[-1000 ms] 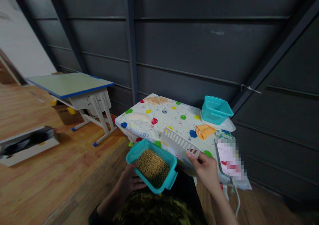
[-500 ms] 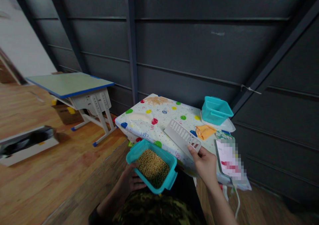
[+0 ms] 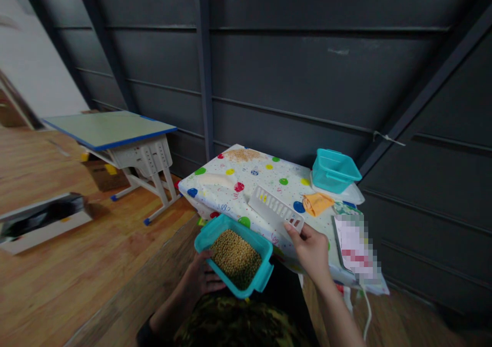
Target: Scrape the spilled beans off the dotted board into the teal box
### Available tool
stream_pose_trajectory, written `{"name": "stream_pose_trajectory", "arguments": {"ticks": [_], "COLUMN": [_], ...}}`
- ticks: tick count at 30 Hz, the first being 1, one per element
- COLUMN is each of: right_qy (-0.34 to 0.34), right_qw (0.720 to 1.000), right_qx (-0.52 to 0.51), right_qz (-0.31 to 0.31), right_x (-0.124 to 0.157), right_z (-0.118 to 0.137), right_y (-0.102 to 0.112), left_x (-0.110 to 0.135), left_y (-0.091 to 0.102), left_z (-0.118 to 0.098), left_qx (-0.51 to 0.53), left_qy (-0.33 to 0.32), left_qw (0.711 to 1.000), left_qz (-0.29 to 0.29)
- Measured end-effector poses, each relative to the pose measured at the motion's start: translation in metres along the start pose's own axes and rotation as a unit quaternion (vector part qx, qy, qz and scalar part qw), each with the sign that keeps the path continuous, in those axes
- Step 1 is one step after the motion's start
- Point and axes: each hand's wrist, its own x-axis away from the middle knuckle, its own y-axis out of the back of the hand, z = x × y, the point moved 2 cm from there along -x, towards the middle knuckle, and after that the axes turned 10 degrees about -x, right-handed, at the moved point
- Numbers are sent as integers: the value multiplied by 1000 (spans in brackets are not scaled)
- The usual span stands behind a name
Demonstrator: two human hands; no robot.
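The left hand (image 3: 202, 278) grips the bean box (image 3: 264, 278) from below, so it sits level. The right hand (image 3: 309, 247) pinches a slotted scraper (image 3: 273, 208) by its near end, blade free ahead.

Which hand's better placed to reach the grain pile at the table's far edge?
Right, likely: right hand holds the slotted scraper over the table, aimed toward the grain pile; left hand supports the teal tub of beans.

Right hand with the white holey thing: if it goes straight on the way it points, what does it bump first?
Probably the pale heap on the dotted table, beyond the white slotted piece that the right hand holds; depth is hard to judge.
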Motion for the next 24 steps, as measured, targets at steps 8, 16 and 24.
{"name": "stream_pose_trajectory", "arguments": {"ticks": [8, 16, 24], "right_qy": [10, 12, 21], "right_qw": [1000, 999, 994], "right_qx": [-6, -36, -65], "right_qz": [15, 35, 80], "right_x": [1, 10, 17], "right_z": [4, 9, 11], "right_y": [-1, -4, -1], "left_x": [3, -4, -4], "left_y": [-2, 3, 4], "left_z": [-3, 0, 2], "left_qx": [-35, -37, -22], "left_qy": [10, 1, 2], "left_qw": [999, 999, 1000], "left_qz": [-28, -29, -16]}}
